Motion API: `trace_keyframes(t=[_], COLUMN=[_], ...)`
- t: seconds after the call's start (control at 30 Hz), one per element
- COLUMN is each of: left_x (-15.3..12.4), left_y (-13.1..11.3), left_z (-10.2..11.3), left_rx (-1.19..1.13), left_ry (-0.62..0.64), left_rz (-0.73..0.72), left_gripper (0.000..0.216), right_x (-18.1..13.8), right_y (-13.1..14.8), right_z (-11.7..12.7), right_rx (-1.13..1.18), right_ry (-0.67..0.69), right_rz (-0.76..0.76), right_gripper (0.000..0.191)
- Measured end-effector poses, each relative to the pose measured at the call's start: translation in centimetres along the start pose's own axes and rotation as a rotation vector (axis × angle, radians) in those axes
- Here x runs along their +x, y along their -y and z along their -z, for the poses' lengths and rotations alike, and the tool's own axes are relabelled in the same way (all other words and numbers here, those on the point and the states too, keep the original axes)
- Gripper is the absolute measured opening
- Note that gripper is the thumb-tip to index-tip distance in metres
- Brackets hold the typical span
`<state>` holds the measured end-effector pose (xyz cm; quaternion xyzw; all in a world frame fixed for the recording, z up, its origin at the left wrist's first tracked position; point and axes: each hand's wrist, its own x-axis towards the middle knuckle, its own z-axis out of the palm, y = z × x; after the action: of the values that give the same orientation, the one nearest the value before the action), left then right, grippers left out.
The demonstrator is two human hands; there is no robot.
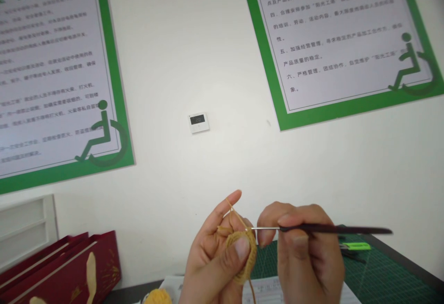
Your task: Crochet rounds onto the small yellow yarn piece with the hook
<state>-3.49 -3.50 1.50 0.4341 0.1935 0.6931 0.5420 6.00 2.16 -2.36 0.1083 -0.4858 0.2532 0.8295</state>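
My right hand (305, 253) pinches the crochet hook (322, 228), its tip at the top edge of the tan crochet piece (251, 253), which my left hand (211, 257) clamps between thumb and fingers, index raised under yarn (238, 213). Below, the green cutting mat (381, 271) stretches rightward toward the dark table (402, 256)'s edge; papers (267, 290) lie nearer. Beyond stands the white wall (166, 63).

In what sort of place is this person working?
Probably a craft workshop: green-bordered posters on the wall, a green cutting mat, and a crochet hook with a crochet piece.
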Motion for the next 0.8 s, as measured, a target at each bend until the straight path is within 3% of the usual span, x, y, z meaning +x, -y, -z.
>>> trace_keyframes(t=[0.13, 0.23, 0.3, 0.37, 0.53, 0.8], left_x=[0.1, 0.3, 0.4, 0.4, 0.3, 0.2], left_y=[0.0, 0.5, 1.0, 1.3, 1.4, 1.3], left_z=[0.1, 0.1, 0.1, 0.1, -0.2, -0.4], left_rx=[0.020, 0.070, 0.123, 0.150, 0.157, 0.152], left_ry=[0.029, 0.027, -0.006, -0.031, -0.094, -0.111], left_rz=[0.007, -0.096, -0.189, -0.251, -0.280, -0.282], left_gripper=[0.048, 0.040, 0.039, 0.041, 0.046, 0.042], right_x=[0.2, 0.8, 0.9, 0.9, 0.4, 0.8], right_y=[0.5, 0.7, 0.7, 0.6, 0.4, 0.2], right_z=[0.1, 0.0, -0.2, -0.3, 0.0, 1.0], right_rx=[0.232, 0.387, 0.371, 0.248, -0.061, 0.024], right_ry=[-0.014, 0.011, 0.018, 0.014, 0.058, 0.057], right_rz=[-0.306, -0.554, -0.649, -0.605, -0.312, -0.352], right_gripper=[0.025, 0.030, 0.030, 0.027, 0.012, 0.017])
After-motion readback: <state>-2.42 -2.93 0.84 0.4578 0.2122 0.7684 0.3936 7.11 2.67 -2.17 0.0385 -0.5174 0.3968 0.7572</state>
